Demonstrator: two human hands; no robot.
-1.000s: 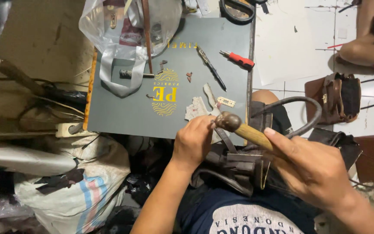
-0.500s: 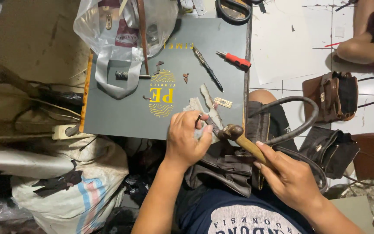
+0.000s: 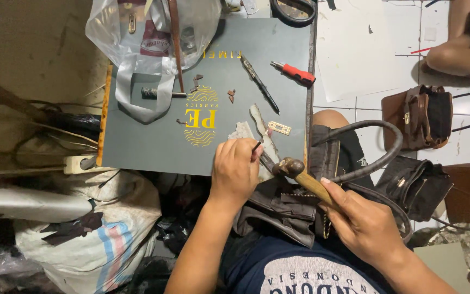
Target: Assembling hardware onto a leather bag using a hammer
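Holding a small dark punch-like tool (image 3: 258, 146) pinched in the left hand (image 3: 235, 171), tip set down at the near edge of the grey board (image 3: 153, 136) where a dark leather bag (image 3: 284, 209) lies across the lap. Right hand (image 3: 368, 226) clenched around the wooden handle of a hammer (image 3: 300, 175), its dark head hanging just beside the pinched tool — poised close, not quite touching as far as can be told. Judged from this: work on the bag mid-way, a strike or setting step in hand, the bag's curved handle (image 3: 379, 149) looping free to the right. Pale scraps (image 3: 257, 122) and a small metal tag (image 3: 279, 128) lying loose on the board just beyond the fingers — seemingly not yet fixed. Red-handled screwdriver (image 3: 299, 73) and dark pen-like tool (image 3: 259, 84) resting untouched farther up, well apart from both hands.
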